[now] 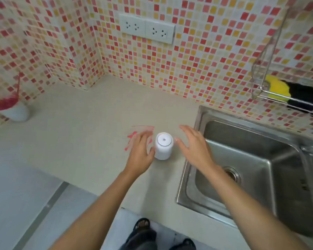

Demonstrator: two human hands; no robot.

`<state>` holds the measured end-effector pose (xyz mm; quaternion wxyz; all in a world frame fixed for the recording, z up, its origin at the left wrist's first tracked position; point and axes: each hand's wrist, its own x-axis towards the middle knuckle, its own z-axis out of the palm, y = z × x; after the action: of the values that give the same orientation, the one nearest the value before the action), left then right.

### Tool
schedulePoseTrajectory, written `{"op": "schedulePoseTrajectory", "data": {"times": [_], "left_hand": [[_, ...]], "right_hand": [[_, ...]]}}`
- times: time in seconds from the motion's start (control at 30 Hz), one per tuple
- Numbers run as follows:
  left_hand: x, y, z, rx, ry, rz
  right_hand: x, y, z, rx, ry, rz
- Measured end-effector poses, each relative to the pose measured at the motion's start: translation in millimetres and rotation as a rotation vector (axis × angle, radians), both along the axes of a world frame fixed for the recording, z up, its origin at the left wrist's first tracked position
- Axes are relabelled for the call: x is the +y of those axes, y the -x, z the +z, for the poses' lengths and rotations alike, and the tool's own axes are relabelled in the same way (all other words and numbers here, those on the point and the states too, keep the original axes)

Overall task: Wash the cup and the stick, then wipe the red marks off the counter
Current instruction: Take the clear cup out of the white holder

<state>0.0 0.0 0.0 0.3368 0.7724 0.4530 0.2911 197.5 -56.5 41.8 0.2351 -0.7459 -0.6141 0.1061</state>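
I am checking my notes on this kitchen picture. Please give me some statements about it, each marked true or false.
1. The cup with the stick stands far left on the counter. True.
2. The sponge lies on the counter. False: the sponge sits in the wire rack.
3. The red marks lie on the counter by the left hand. True.
4. The right hand grips the white container. False: the right hand is open beside the container and holds nothing.
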Motion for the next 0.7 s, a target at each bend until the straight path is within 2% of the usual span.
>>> {"op": "schedulePoseTrajectory", "data": {"times": [0.13,0.33,0.43,0.5,0.57,0.7], "left_hand": [[-9,-1,-35,-0.001,0.185,0.033],[-10,-15,-59,-0.151,0.243,0.010],[-6,-27,-63,-0.236,0.286,0.040],[-7,-36,-58,-0.319,0.266,0.059],[-9,-42,-56,-0.387,0.259,0.087],[-8,-44,-74,-0.324,0.335,0.069]], "right_hand": [[14,25,-18,0.071,0.082,-0.031],[24,47,-33,0.150,0.137,-0.058],[25,56,-32,0.177,0.148,-0.141],[27,64,-29,0.107,0.224,-0.198],[30,71,-26,-0.043,0.275,-0.231],[40,75,-18,-0.172,0.293,-0.276]]}}
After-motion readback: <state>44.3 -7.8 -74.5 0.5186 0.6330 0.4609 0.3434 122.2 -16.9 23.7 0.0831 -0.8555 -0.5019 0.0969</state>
